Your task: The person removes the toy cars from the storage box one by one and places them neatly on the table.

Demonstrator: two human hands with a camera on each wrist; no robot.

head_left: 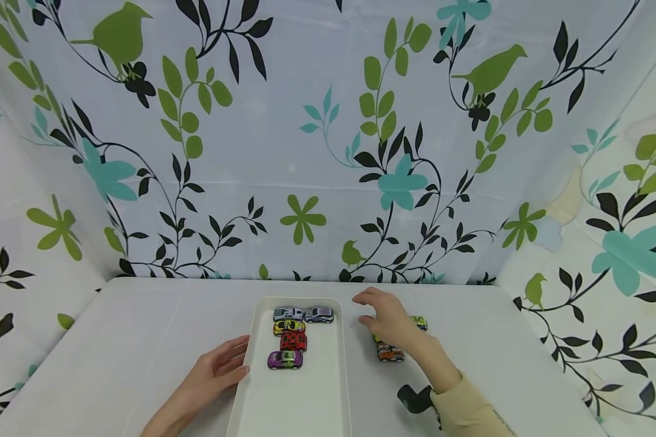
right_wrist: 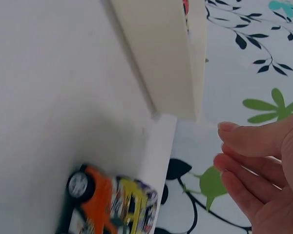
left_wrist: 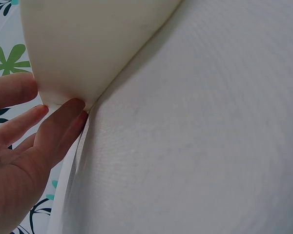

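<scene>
A white tray (head_left: 311,403) lies on the table with toy cars grouped in its far half: two silver cars (head_left: 319,314) side by side, a yellow car (head_left: 289,328), a red car (head_left: 293,340) and a purple car (head_left: 285,360). My left hand (head_left: 213,371) touches the tray's left side wall with fairly straight fingers. Right of the tray, my right hand (head_left: 389,317) is raised with loosely bent fingers and nothing between them. It partly hides more toy cars, among them an orange car (right_wrist: 95,195) and a yellow-green car (head_left: 420,323).
A black object (head_left: 415,399) of unclear kind shows beside the right sleeve (head_left: 464,406). The white table (head_left: 126,352) is bordered at the back and sides by cloth (head_left: 273,152) patterned with leaves and birds.
</scene>
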